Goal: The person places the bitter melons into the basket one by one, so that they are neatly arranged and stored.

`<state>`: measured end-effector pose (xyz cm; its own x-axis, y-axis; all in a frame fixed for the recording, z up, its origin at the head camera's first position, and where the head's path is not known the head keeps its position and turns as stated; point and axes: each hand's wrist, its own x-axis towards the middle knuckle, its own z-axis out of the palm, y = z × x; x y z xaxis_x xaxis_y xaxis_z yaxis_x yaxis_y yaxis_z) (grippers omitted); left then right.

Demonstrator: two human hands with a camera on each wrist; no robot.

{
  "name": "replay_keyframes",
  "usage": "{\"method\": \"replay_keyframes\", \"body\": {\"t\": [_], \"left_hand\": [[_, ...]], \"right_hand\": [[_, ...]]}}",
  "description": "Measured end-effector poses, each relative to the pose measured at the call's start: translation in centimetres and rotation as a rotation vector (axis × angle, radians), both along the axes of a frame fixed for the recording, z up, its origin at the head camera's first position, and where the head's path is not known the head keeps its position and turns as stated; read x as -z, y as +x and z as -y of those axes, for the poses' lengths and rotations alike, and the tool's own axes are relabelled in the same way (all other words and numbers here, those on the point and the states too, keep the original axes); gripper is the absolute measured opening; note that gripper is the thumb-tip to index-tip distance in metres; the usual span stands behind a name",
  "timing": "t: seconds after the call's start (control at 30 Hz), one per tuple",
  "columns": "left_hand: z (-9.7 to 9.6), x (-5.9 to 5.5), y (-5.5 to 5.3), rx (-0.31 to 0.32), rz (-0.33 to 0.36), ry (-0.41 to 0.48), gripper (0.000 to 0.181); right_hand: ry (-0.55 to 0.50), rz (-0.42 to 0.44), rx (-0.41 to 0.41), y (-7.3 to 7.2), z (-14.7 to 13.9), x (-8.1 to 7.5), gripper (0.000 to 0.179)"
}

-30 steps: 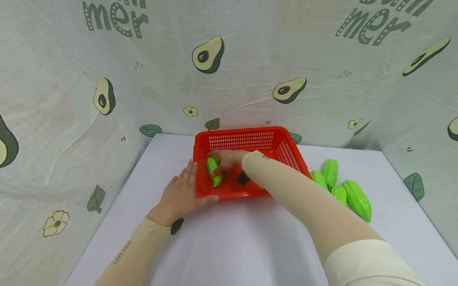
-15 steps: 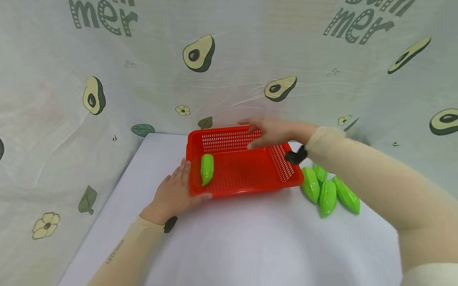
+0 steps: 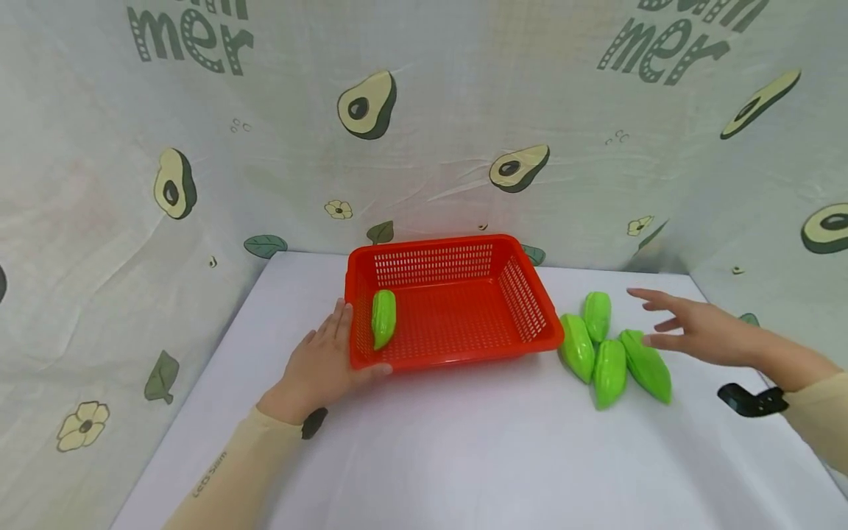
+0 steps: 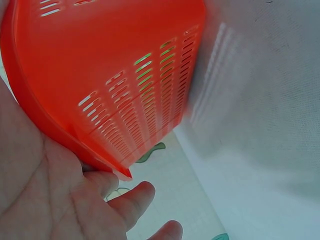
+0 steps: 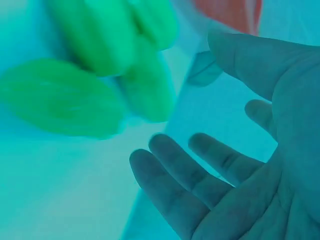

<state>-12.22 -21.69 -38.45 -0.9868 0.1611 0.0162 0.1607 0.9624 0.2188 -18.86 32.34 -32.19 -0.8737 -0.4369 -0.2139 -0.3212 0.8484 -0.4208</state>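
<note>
Touching red basket (image 3: pixel 450 313): outstretched left fingers (image 3: pixel 343 324)

The basket (image 3: pixel 457 313) looks like smooth plastic, glossy along its rim. The gourds (image 3: pixel 609 373) are ridged and shiny, with a waxy, plastic look. The backdrop (image 3: pixel 437 44) is matt, printed cloth, lightly wrinkled. The table (image 3: pixel 450 442) has a matt surface, finely grained like woven fabric up close. The sleeves (image 3: pixel 232 471) are smooth, matt cloth.
</note>
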Motion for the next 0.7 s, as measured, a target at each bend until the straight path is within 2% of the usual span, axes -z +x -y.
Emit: {"method": "replay_keyframes", "body": {"t": [0.13, 0.3, 0.47, 0.7], "left_hand": [[-0.1, -0.1, 0.2, 0.001, -0.003, 0.007, 0.123], [-0.1, 0.0, 0.1, 0.001, 0.001, -0.008, 0.123], [-0.1, 0.0, 0.2, -0.001, 0.018, -0.025, 0.123], [-0.2, 0.0, 0.2, -0.003, 0.023, -0.024, 0.122]], "right_hand": [[0.015, -0.04, 0.024, 1.3, -2.3, 3.0, 0.084], [-0.008, -0.039, 0.041, 1.9, -2.9, 5.2, 0.082], [0.013, -0.008, 0.043, 1.9, -2.3, 6.4, 0.08], [0.085, -0.012, 0.035, 1.6, -1.8, 7.0, 0.077]]}}
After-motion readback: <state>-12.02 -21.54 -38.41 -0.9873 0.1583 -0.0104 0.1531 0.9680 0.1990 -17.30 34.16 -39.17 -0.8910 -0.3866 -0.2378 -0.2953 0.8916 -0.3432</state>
